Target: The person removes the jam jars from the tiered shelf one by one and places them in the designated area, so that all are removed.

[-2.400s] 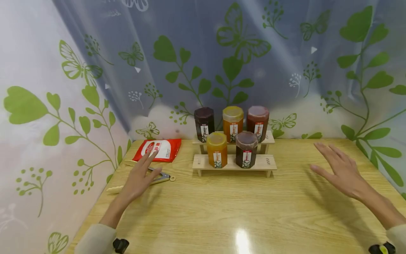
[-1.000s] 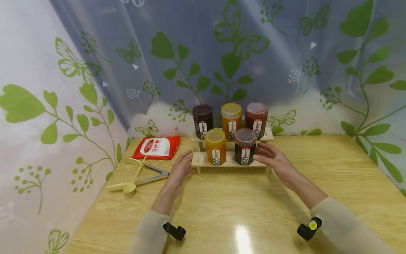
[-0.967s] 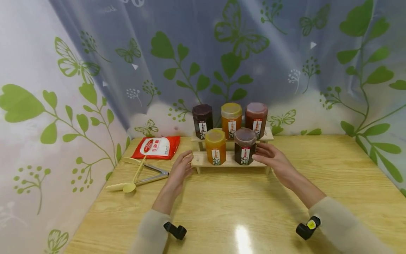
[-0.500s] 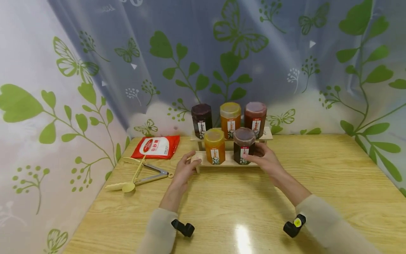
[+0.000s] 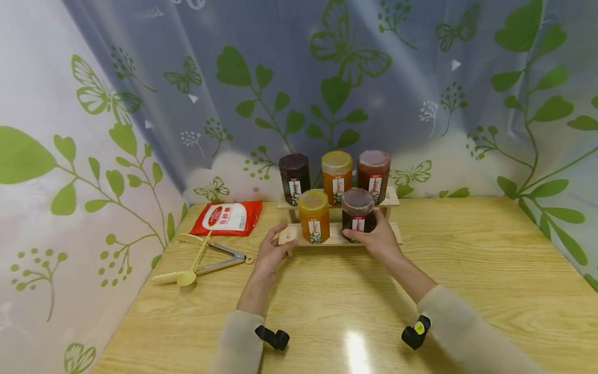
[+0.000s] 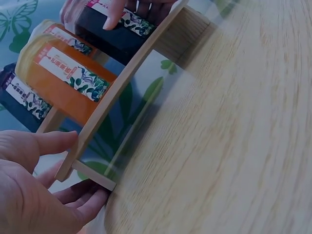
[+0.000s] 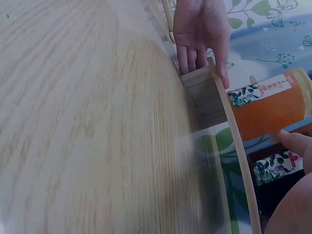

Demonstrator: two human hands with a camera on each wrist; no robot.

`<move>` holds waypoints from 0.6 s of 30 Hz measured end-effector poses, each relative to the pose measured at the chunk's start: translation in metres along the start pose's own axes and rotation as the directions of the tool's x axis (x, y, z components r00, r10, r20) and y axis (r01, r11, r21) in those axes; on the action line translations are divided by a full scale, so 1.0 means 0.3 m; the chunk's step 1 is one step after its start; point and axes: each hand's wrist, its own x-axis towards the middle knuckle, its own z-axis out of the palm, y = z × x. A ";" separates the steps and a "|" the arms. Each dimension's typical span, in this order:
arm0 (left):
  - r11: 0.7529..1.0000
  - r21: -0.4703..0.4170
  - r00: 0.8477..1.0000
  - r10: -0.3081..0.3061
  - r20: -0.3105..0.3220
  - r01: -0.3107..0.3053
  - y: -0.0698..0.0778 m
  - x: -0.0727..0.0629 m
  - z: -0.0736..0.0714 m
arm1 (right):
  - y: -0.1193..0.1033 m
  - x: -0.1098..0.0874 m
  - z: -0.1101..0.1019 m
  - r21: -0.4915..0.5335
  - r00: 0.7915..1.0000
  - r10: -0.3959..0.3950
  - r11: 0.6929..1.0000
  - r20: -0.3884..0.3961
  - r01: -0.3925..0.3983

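Note:
A two-tier wooden rack (image 5: 336, 240) holds several octagonal jars in the head view. On its lower step stand an orange jar (image 5: 314, 221) and a dark jar (image 5: 357, 202) with a white and red label. My left hand (image 5: 271, 254) grips the left end of that step; the left wrist view shows the thumb (image 6: 58, 142) on top and fingers curled beneath beside the leg. My right hand (image 5: 380, 240) holds the dark jar, thumb across its front and the other fingers mostly hidden behind. Fingers of the right hand (image 6: 146, 9) also appear at the top of the left wrist view.
On the upper step stand a dark jar (image 5: 294, 179), an amber jar (image 5: 337, 182) and a red jar (image 5: 374, 179). To the left lie a red and white bag (image 5: 226, 218), metal tongs (image 5: 221, 267) and a yellow spoon (image 5: 187, 278). Patterned curtain (image 5: 261, 119) rises behind the table.
Both hands have come inward from the sides of the table to the rack. The left has taken hold of the lower step's end; the right has closed round the front dark jar.

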 end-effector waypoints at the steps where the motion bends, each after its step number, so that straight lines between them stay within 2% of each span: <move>1: 1.000 0.005 1.000 0.002 -0.004 -0.002 0.001 0.000 0.001 | 0.000 0.001 0.004 -0.014 1.000 0.000 1.000 -0.009 0.000; 7: 0.999 0.035 1.000 0.005 -0.027 -0.004 0.004 0.000 0.003 | -0.004 0.006 0.026 -0.067 0.998 -0.021 0.998 -0.052 0.017; 18: 0.999 0.038 1.000 0.007 -0.015 -0.006 -0.006 0.003 -0.007 | -0.001 -0.003 0.035 -0.174 0.994 -0.025 0.985 -0.111 0.005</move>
